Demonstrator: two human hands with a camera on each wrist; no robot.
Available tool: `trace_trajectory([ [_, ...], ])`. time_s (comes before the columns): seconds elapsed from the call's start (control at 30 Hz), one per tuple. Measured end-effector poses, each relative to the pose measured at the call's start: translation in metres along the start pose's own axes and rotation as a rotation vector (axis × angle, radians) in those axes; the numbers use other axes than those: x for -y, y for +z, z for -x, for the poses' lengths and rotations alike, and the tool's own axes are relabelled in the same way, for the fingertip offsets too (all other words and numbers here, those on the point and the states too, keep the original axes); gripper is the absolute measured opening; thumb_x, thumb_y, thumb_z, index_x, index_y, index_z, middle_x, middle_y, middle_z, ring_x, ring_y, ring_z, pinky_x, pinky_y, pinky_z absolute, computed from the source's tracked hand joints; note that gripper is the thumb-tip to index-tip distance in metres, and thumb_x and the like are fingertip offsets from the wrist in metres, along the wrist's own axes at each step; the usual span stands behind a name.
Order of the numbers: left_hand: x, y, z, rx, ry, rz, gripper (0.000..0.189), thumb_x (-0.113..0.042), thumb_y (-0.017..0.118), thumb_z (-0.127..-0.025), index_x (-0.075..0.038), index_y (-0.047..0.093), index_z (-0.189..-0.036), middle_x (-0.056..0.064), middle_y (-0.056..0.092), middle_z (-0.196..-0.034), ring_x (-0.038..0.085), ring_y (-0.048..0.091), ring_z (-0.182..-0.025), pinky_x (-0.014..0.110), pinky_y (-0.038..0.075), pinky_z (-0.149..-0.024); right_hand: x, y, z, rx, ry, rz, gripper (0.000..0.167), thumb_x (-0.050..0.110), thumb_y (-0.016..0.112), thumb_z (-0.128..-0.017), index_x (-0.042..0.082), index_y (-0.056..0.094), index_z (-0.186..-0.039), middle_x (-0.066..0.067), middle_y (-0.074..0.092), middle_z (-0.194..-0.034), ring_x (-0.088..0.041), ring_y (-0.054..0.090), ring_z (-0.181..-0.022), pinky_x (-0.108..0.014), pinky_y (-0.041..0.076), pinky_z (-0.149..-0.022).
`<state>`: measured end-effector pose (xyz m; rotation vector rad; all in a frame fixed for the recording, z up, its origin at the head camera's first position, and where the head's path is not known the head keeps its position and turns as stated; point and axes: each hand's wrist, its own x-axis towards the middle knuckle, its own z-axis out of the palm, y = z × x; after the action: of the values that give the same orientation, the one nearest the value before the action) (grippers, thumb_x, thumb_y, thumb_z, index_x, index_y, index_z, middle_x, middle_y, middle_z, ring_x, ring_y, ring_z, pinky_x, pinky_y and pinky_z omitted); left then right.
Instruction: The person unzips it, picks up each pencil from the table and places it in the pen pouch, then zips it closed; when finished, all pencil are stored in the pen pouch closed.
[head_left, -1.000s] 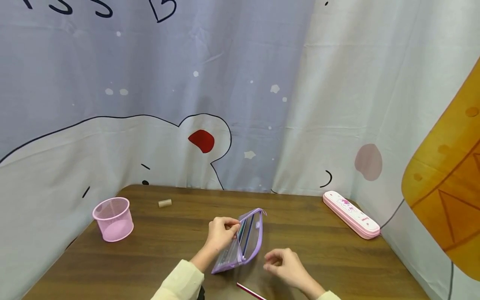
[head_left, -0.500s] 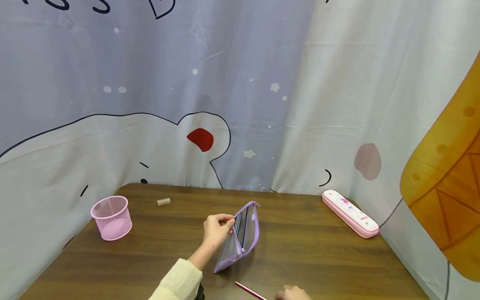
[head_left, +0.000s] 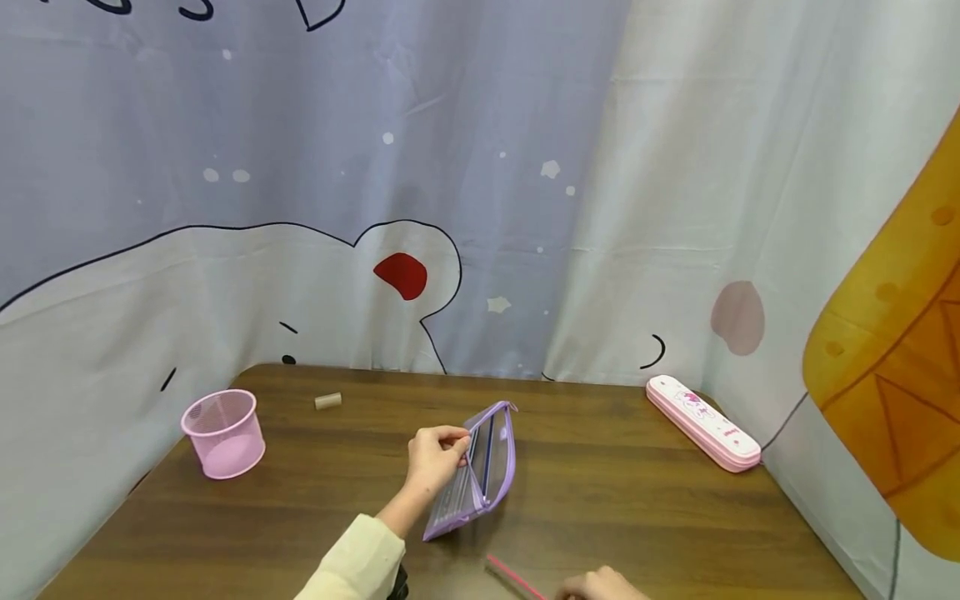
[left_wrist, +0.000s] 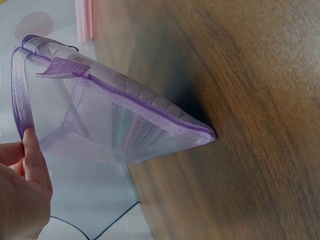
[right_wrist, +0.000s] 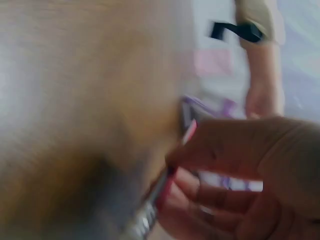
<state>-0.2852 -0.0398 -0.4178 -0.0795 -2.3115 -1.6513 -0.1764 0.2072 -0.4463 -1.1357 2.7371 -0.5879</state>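
My left hand point(head_left: 435, 458) pinches the upper edge of a purple mesh zip pouch point(head_left: 457, 504), keeping it tilted up with its mouth open. Several long thin items, pencils by their look, show inside through the mesh point(left_wrist: 135, 127). At the bottom of the head view my right hand point(head_left: 600, 585) is partly cut off by the frame. Between thumb and fingers it holds a slim red pencil point(head_left: 517, 578), lying just in front of the pouch. The right wrist view is blurred; there the pencil point(right_wrist: 165, 187) has a silvery end point(right_wrist: 142, 220) below the fingers.
A pink mesh cup point(head_left: 225, 437) stands on the left of the wooden table point(head_left: 615, 483). Behind it lies a small beige cylinder point(head_left: 327, 402). A pink and white pencil case point(head_left: 702, 423) lies at the back right, near the printed curtain point(head_left: 510, 208).
My right hand has drawn back from beside the pouch towards the table's near side and taken hold of the pencil, which has shifted slightly. The left hand keeps the pouch, moved slightly leftward.
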Motion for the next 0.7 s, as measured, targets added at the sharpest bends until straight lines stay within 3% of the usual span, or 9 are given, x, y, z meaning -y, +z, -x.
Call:
trace_trajectory([
  [0.13, 0.0, 0.001, -0.001, 0.005, 0.006, 0.012, 0.012, -0.005, 0.063, -0.077, 0.002, 0.069, -0.085, 0.013, 0.067, -0.069, 0.006, 0.057, -0.047, 0.017, 0.048, -0.046, -0.008, -0.023, 0.007, -0.035, -0.196, -0.138, 0.02, 0.013, 0.063, -0.078, 0.002, 0.064, -0.095, -0.001, 0.065, -0.065, 0.01, 0.051, -0.059, -0.005, 0.04, -0.051],
  [0.27, -0.001, 0.001, 0.0, 0.012, 0.01, 0.005, 0.012, -0.005, 0.063, -0.077, 0.002, 0.069, -0.085, 0.014, 0.067, -0.07, 0.009, 0.059, -0.049, 0.016, 0.048, -0.046, -0.012, -0.038, 0.011, -0.123, -0.237, -0.227, 0.028, -0.003, 0.062, -0.072, -0.001, 0.061, -0.1, -0.003, 0.063, -0.066, 0.007, 0.053, -0.063, -0.01, 0.044, -0.052],
  [0.33, -0.001, 0.001, 0.0, 0.013, 0.019, -0.006, 0.012, -0.005, 0.063, -0.077, 0.002, 0.069, -0.085, 0.014, 0.067, -0.069, 0.01, 0.059, -0.049, 0.016, 0.047, -0.046, -0.013, -0.042, 0.01, -0.167, -0.186, -0.297, 0.034, -0.009, 0.059, -0.069, -0.002, 0.06, -0.102, -0.006, 0.063, -0.068, 0.006, 0.054, -0.064, -0.015, 0.046, -0.05],
  [0.47, -0.001, 0.002, 0.001, 0.02, 0.039, -0.039, 0.012, -0.006, 0.064, -0.077, 0.001, 0.069, -0.084, 0.011, 0.067, -0.067, 0.007, 0.058, -0.047, 0.016, 0.046, -0.045, -0.016, -0.047, 0.002, -0.242, -0.024, -0.475, 0.032, -0.007, 0.057, -0.073, -0.005, 0.058, -0.106, -0.012, 0.062, -0.07, 0.004, 0.054, -0.061, -0.024, 0.049, -0.045],
  [0.57, 0.0, 0.004, 0.003, 0.034, 0.053, -0.063, 0.012, -0.007, 0.064, -0.077, 0.0, 0.069, -0.084, 0.009, 0.066, -0.066, 0.004, 0.055, -0.046, 0.016, 0.045, -0.045, -0.018, -0.045, -0.012, -0.284, 0.098, -0.591, 0.034, -0.005, 0.057, -0.075, -0.011, 0.055, -0.108, -0.017, 0.062, -0.073, 0.001, 0.056, -0.058, -0.028, 0.05, -0.045],
  [0.7, 0.002, 0.006, 0.006, 0.051, 0.075, -0.063, 0.012, -0.006, 0.064, -0.076, 0.001, 0.069, -0.084, 0.01, 0.066, -0.065, 0.002, 0.054, -0.045, 0.016, 0.044, -0.044, -0.021, -0.037, -0.035, -0.319, 0.242, -0.666, 0.037, -0.005, 0.054, -0.073, -0.016, 0.052, -0.109, -0.023, 0.062, -0.076, -0.003, 0.057, -0.057, -0.028, 0.051, -0.048],
])
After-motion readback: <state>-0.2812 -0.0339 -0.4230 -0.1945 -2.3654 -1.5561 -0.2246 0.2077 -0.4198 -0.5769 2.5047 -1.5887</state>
